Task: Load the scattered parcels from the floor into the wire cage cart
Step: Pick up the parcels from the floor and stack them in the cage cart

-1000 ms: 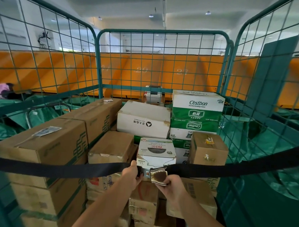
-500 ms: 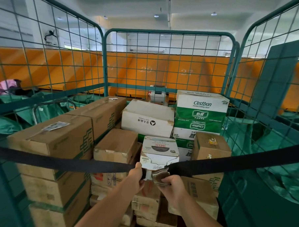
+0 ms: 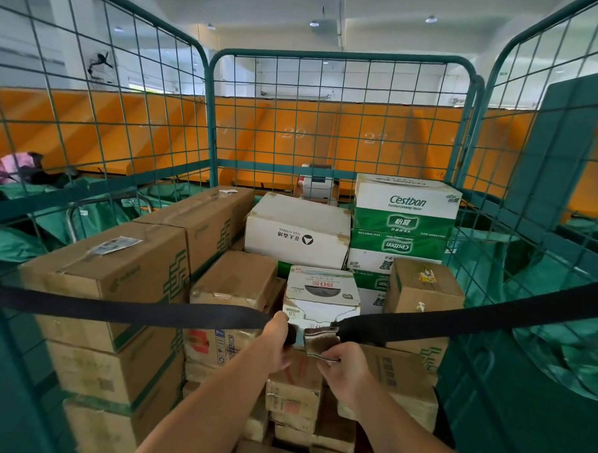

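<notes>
The green wire cage cart [image 3: 342,57] stands in front of me, packed with several cardboard parcels [image 3: 110,273]. A black strap [image 3: 133,311] runs across its open front from both sides. My left hand [image 3: 277,341] grips the left strap end. My right hand [image 3: 344,368] holds the metal buckle [image 3: 320,343] on the right strap end. The two ends meet at the buckle between my hands. A small white box [image 3: 322,289] sits just behind the buckle.
White and green Cestbon cartons [image 3: 404,210] are stacked at the back right, beside a white carton [image 3: 297,229]. Green sacks [image 3: 561,306] lie outside the cage on both sides. Orange chutes [image 3: 294,133] line the far wall.
The view has shifted slightly and the cage looks a little closer. Both hands stay at the buckle; the right hand has slipped a bit lower under it.
</notes>
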Motion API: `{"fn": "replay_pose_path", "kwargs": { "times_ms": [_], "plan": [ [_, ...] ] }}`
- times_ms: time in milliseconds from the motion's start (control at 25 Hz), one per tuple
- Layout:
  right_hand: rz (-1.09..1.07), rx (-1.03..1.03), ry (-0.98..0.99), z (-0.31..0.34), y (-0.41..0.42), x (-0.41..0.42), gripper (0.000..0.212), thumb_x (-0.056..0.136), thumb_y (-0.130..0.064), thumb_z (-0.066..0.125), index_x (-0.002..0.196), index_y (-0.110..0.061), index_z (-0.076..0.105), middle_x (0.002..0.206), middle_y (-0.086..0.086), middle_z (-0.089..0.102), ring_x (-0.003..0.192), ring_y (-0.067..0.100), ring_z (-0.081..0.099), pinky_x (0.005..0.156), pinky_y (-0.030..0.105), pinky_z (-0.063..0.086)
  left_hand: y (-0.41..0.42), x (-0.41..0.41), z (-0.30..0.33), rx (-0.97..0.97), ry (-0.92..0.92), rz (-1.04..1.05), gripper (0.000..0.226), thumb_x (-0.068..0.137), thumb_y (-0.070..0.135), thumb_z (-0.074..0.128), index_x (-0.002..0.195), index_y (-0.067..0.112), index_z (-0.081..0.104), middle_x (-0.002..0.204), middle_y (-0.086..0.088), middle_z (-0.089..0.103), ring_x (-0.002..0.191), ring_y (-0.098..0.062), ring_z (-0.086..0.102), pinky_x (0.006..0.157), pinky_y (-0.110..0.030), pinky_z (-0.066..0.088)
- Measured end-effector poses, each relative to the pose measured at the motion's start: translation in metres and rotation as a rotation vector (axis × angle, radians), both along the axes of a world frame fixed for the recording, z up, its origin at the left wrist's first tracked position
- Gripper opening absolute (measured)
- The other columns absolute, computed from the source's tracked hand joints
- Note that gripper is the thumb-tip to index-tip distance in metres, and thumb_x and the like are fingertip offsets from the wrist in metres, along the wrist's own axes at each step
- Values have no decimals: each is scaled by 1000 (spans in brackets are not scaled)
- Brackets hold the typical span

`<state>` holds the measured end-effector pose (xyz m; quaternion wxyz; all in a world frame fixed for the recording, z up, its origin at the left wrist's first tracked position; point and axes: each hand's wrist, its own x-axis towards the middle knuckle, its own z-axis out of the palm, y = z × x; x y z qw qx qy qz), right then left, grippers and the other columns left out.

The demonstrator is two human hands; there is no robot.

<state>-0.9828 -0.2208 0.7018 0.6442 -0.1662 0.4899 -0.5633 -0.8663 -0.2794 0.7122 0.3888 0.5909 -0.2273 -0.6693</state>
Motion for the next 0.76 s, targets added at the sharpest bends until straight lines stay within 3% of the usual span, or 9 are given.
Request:
{"fn": "replay_pose_path", "kwargs": {
  "times_ms": [80,200,280,360,440,520,600,720,760],
  "plan": [
    [32,-7,39,1,-6,2,25,84,20,37,78,-1,50,81,14,50,67,21,51,70,34,51,2,-3,1,-9,31,-19,27,96,32,35,100,12,53,91,-6,62,72,-19,55,80,-35,45],
    [22,-9,19,4,-7,6,24,83,18,38,80,-3,50,90,15,52,71,19,52,94,42,48,-5,-4,-2,-33,10,-24,37,96,36,33,117,13,52,111,-7,63,87,-21,59,109,-54,22],
    [-9,-11,-57,7,-2,6,25,80,18,38,83,-4,49,93,12,53,80,21,52,83,35,48,-9,-5,-4,-43,5,-30,44,95,38,33,125,12,51,115,-9,63,89,-23,60,110,-58,21],
    [-33,-4,-93,8,1,6,27,78,18,37,84,-6,48,95,12,54,85,24,52,70,30,45,-9,-5,-7,-53,6,-48,50,94,42,33,131,13,50,118,-10,63,89,-25,59,107,-56,30],
    [-37,26,-66,2,0,8,27,77,18,37,84,-7,46,99,13,53,88,25,51,69,30,44,-6,-5,-8,-54,22,-68,49,94,43,35,129,13,53,116,-10,64,89,-25,58,96,-47,40],
    [-17,81,60,-3,-2,9,23,78,16,39,78,-6,43,95,13,51,84,24,50,68,30,42,1,-3,-13,-25,53,-65,41,95,38,40,119,10,57,100,-10,65,83,-23,58,83,-37,45],
    [32,148,275,-7,0,7,23,81,14,42,69,-5,42,86,11,44,79,25,47,68,32,41,8,-1,-23,6,71,-74,34,93,32,47,115,8,58,92,-11,66,81,-24,63,83,-36,50],
    [39,168,404,-17,8,1,24,81,17,41,93,-1,52,95,13,46,96,34,48,77,35,39,16,6,-28,-23,31,-124,25,92,27,52,106,8,60,92,-10,68,80,-21,63,73,-38,52],
    [13,159,419,-21,8,-1,30,82,17,39,102,-2,53,94,-2,28,103,35,48,82,37,41,17,9,-27,-24,7,-139,19,92,25,53,100,9,60,93,-8,68,81,-19,63,70,-37,50]
  ]
}}
